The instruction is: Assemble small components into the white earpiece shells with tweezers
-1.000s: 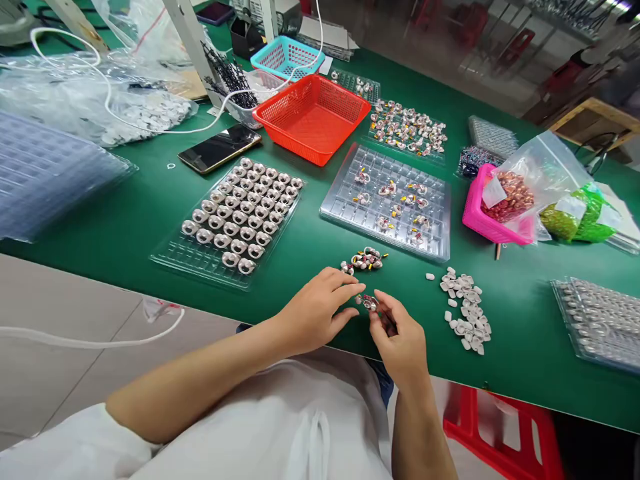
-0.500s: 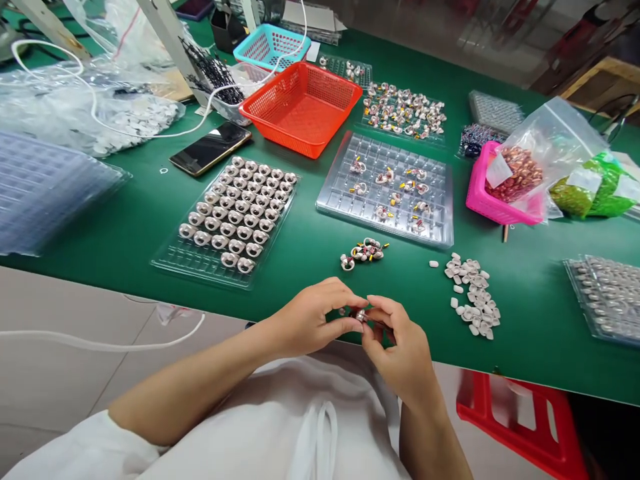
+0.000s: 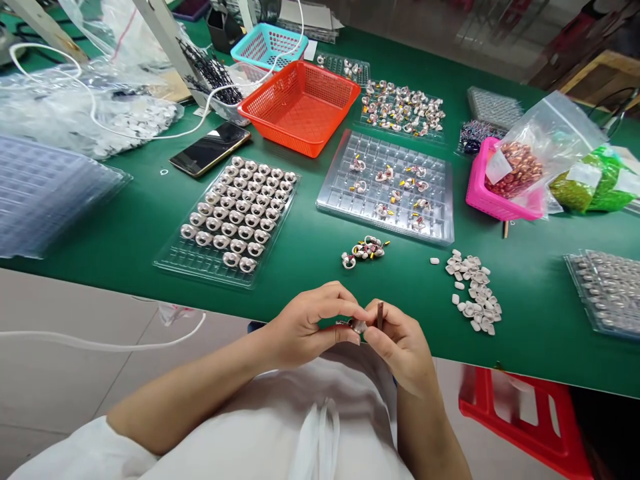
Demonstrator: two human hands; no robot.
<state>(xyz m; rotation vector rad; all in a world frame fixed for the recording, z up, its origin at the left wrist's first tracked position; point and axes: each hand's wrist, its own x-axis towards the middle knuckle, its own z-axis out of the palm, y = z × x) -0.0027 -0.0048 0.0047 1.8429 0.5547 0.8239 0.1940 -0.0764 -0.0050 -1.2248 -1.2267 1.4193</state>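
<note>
A: Noting the hands first. Holding what, and where?
B: Pinching a small ring part with the left hand, clamping thumb and forefinger tight on it, curling the other fingers under. Hovering just over the near edge of the green table, close to the body, probably for a steady, close look.
A: And the right hand?
B: Gripping a thin dark stick upright between closed thumb and forefinger, just beside the small ring part. Touching the left fingertips, likely bracing one hand against the other.
A: Lying within reach?
B: Seeing a little heap of wired parts just ahead, loose white pieces to the right, and a sparsely filled clear tray beyond. Guessing at grouping by kind for easy picking.
</note>
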